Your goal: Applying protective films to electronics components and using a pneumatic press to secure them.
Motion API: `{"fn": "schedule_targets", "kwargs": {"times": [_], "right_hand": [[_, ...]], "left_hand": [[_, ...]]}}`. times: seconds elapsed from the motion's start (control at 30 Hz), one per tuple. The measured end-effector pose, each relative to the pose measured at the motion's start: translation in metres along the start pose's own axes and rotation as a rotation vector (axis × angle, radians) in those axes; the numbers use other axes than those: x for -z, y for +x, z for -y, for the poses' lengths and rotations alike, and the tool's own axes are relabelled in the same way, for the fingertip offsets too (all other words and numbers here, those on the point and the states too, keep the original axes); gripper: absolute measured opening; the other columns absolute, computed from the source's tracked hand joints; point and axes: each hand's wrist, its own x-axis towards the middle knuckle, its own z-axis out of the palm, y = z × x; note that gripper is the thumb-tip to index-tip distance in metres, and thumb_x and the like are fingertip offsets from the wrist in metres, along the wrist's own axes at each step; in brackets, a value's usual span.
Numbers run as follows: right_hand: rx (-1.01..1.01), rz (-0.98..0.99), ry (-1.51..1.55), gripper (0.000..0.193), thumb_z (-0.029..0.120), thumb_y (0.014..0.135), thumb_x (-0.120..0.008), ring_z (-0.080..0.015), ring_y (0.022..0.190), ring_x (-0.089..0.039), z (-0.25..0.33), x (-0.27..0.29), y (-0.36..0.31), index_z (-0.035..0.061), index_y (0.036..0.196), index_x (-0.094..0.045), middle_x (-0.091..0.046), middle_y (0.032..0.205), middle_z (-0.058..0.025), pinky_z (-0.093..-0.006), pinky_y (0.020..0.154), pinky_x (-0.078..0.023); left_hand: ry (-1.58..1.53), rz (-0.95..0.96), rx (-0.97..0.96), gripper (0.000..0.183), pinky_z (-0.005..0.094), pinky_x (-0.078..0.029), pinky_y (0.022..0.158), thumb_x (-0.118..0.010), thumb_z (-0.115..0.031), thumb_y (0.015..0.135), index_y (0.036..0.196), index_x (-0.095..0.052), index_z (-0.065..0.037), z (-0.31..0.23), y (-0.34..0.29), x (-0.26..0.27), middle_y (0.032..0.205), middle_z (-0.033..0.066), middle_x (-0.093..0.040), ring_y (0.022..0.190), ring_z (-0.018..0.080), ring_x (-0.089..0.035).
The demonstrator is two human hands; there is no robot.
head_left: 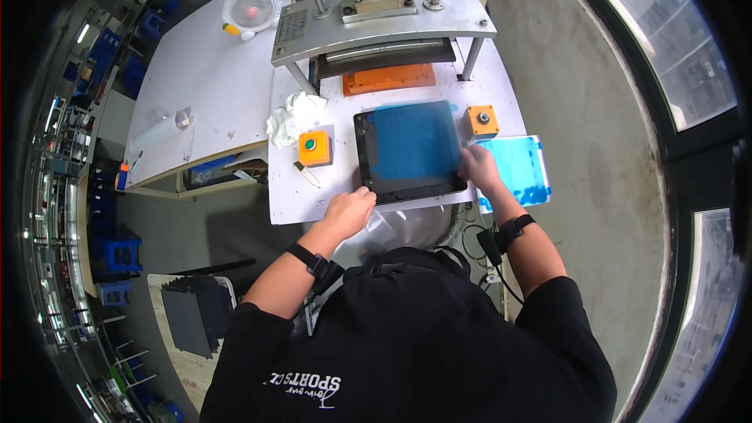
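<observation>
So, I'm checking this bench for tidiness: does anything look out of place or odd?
A crumpled white cloth or tissue lies loose beside the orange box with a green button, a messy heap on the white table. The light-blue sheet at right seems to jut past that table's edge. Nothing looks plainly spilled.

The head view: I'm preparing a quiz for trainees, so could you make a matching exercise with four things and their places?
Things:
1. Left hand
2. Right hand
3. Green-button box
4. White fan

Places:
A. At the right edge of the black frame
B. On the white side table, toward its back
C. At the near left corner of the black frame
D. Beside the crumpled white cloth

Right pairs: 1-C, 2-A, 3-D, 4-B
</observation>
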Motion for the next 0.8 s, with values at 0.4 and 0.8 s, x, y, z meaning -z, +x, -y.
{"fn": "schedule_targets", "kwargs": {"times": [0.4, 0.8], "right_hand": [[-0.089, 0.056, -0.003, 0.023, 0.022, 0.095, -0.052, -0.0136, 0.054, -0.059, 0.015, -0.006, 0.003, 0.0013, 0.086, -0.056, -0.059, 0.065, -0.0055, -0.0265, 0.046, -0.047], [-0.132, 0.135, -0.131, 0.022, 0.022, 0.096, -0.052, -0.0128, 0.059, -0.061, 0.014, 0.004, -0.005, 0.002, 0.087, -0.057, -0.062, 0.069, -0.0059, -0.0246, 0.054, -0.049]], "left_hand": [[-0.327, -0.062, -0.014, 0.024, 0.0472, -0.049, 0.071, -0.05, 0.005, 0.076, 0.099, -0.053, -0.002, -0.004, -0.016, -0.121, 0.096, 0.0179, -0.053, 0.084, 0.0411, -0.058], [-0.785, -0.62, 0.747, 0.035, 0.0483, -0.045, 0.082, -0.061, -0.012, 0.078, 0.112, -0.058, -0.005, 0.064, 0.058, -0.301, 0.109, 0.0188, -0.06, 0.102, 0.0391, -0.056]]}}
